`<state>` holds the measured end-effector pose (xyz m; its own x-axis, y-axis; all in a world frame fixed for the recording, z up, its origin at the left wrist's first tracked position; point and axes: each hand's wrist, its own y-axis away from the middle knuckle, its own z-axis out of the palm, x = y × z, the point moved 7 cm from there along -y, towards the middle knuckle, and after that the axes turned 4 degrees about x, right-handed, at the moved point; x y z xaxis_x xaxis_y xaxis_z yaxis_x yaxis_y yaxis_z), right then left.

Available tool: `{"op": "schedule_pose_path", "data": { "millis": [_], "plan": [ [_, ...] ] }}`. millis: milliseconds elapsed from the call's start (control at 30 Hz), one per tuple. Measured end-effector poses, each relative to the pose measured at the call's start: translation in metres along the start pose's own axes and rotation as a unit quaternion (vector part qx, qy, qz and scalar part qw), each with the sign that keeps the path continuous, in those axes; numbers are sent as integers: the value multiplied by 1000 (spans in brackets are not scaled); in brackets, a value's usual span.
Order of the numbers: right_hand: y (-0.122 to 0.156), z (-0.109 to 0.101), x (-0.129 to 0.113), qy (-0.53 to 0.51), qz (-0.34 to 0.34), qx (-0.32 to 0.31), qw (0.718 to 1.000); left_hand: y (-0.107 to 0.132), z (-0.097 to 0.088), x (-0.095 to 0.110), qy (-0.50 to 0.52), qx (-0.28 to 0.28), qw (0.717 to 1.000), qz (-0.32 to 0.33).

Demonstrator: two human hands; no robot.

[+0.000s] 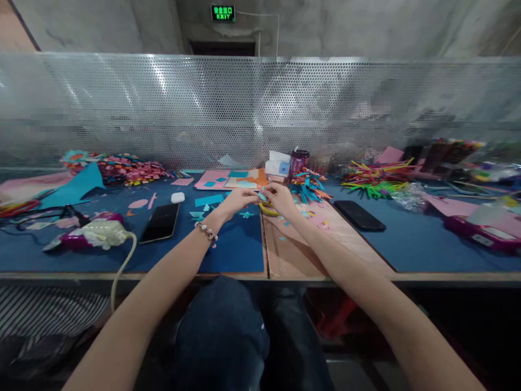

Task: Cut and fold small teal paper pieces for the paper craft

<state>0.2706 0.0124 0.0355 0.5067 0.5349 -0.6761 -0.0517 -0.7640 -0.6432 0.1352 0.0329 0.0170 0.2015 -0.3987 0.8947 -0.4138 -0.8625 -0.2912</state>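
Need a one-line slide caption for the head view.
Both hands, left hand and right hand, pinch a small blue paper piece above a craft table strewn with colored paper scraps.

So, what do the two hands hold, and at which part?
Left hand and right hand together pinch a small light-blue paper piece by its edges with the fingertips; the exact grip is too small to tell.

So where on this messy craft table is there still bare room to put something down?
The blue mat is bare near the front edge, between the left phone and the left hand. More bare mat lies in front of the right phone, before the pink case. The back is crowded: paper scraps, paper strips, cup.
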Motion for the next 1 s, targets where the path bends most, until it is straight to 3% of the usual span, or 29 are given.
{"op": "schedule_pose_path", "data": {
  "millis": [467, 767, 867, 1000],
  "plan": [
    [-5, -1, 7, 14, -18, -7, 1000, -4, -5, 3, 47, 13, 999, -3],
    [-5, -6, 3, 55, -35, 0, 998, -7, -5, 5, 11, 19, 999, 34],
    [-4, -2, 7, 22, 8, -25, 999, -7, -2, 5, 16, 13, 999, 47],
    [0, 9, 20, -88, 124, -75, 986, -7, 1, 5, 26, 3, 998, 54]
  ]
}}
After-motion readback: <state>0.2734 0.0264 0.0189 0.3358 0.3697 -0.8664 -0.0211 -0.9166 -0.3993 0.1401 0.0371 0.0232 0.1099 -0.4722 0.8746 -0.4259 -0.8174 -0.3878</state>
